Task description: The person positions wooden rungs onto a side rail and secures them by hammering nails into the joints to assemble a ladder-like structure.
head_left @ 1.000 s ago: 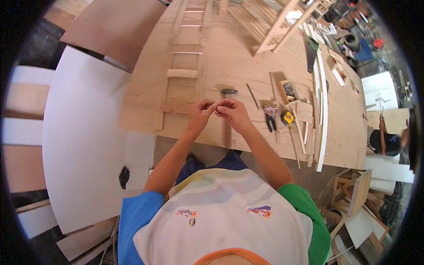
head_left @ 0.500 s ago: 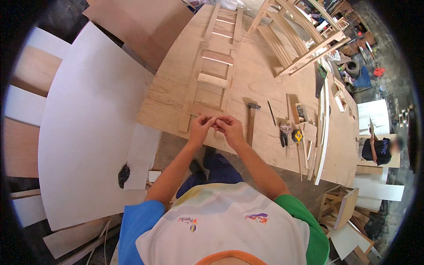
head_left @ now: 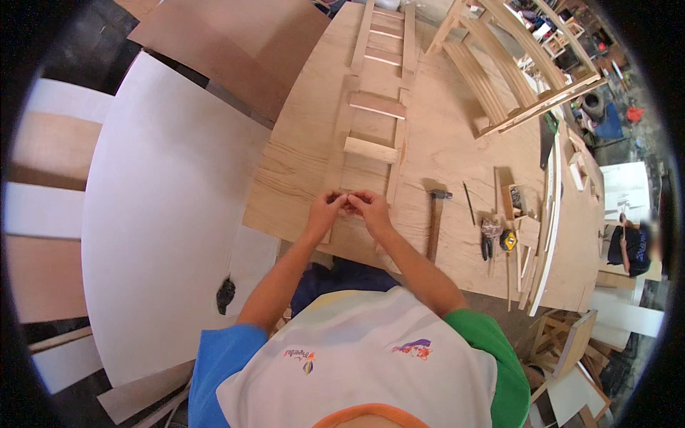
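Note:
My left hand (head_left: pixel 327 212) and my right hand (head_left: pixel 370 210) meet fingertip to fingertip above the near end of a ladder-like wooden frame (head_left: pixel 333 158). Both are closed in a pinch; whatever lies between the fingers is too small to make out. Beyond them, a pale wooden slat (head_left: pixel 371 149) and a browner slat (head_left: pixel 378 105) cross the frame's side rails. A hammer (head_left: pixel 435 232) with a wooden handle lies right of my right hand, and a thin dark pencil-like stick (head_left: pixel 469 204) lies past it.
On the plywood tabletop (head_left: pixel 446 157), pliers (head_left: pixel 487 247), a yellow tape measure (head_left: pixel 507 240) and a small wooden box (head_left: pixel 511 203) lie to the right. A slatted wooden rack (head_left: pixel 514 68) stands at the far right. A large white panel (head_left: pixel 160 207) fills the left. Another person (head_left: pixel 629 246) is far right.
The table and its things appear further right and slightly lower in the view. My hands stay joined at the fingertips, now further over the frame's near end. The other person's arm has moved.

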### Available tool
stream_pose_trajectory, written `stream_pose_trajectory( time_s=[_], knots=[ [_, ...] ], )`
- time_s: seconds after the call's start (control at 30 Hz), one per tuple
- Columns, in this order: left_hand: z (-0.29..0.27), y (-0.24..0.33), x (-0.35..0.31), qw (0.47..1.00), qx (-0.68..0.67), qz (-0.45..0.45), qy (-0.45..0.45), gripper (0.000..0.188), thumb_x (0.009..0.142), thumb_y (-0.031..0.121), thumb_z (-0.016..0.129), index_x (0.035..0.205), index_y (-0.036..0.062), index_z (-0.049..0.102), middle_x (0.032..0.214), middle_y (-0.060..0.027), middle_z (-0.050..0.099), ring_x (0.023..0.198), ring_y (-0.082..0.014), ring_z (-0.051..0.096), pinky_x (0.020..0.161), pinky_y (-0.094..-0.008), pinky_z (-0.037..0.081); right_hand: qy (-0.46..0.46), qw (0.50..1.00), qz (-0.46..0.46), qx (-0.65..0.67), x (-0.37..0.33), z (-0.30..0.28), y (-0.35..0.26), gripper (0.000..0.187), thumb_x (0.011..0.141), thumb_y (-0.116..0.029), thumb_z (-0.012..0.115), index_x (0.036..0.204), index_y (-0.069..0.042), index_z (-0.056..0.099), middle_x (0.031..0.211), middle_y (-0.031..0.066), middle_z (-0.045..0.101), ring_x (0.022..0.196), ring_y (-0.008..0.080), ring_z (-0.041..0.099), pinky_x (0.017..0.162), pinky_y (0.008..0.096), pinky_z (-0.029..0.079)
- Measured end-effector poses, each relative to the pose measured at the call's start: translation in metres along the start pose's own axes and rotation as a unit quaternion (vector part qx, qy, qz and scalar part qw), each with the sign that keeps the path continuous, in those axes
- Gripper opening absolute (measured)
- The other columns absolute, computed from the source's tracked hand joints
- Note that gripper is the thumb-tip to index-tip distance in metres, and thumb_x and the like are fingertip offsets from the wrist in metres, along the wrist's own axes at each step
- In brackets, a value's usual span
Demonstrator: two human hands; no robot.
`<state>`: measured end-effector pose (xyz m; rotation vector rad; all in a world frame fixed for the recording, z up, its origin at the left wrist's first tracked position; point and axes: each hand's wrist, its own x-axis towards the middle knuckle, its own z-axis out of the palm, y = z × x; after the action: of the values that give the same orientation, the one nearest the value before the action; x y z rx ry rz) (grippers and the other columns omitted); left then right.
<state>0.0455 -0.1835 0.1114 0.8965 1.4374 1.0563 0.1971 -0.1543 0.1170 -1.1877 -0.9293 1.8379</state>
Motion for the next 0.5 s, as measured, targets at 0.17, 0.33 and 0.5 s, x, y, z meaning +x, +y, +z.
stream_pose_trajectory(
  time_s=[0.17,0.33,0.5],
  knots=[
    [-0.008,-0.018,0.053,0.999,-0.001,0.002,-0.044,0.022,0.089,0.018,0.065,0.101,-0.0002,0.069,0.089,-0.0050,0.069,0.082,-0.0126,0.062,0.075,-0.0276,0.048,0.034,0.992,-0.053,-0.111,0.045,-0.011,0.016,0.016,0.093,-0.010,0.063,0.097,0.005,0.064,0.087,0.0102,0.068,0.075,0.0154,0.066,0.070,0.0266,0.056],
    [-0.001,-0.044,0.094,0.992,0.115,0.041,0.029,0.025,0.083,0.016,0.070,0.102,0.0012,0.069,0.086,-0.0094,0.069,0.078,-0.0173,0.063,0.072,-0.0309,0.049,0.111,0.940,-0.092,-0.308,0.087,-0.048,0.023,0.016,0.084,-0.016,0.068,0.092,-0.002,0.068,0.087,0.0177,0.069,0.086,0.0215,0.069,0.077,0.0353,0.054],
    [-0.001,-0.059,0.145,0.953,0.286,0.086,0.058,0.044,0.078,0.014,0.071,0.120,0.0027,0.061,0.117,-0.0198,0.061,0.108,-0.0329,0.058,0.093,-0.0397,0.045,0.166,0.831,-0.193,-0.494,0.122,-0.084,0.024,0.015,0.082,-0.017,0.069,0.093,-0.008,0.069,0.129,0.0282,0.050,0.124,0.0374,0.047,0.104,0.0448,0.038]
  ],
)
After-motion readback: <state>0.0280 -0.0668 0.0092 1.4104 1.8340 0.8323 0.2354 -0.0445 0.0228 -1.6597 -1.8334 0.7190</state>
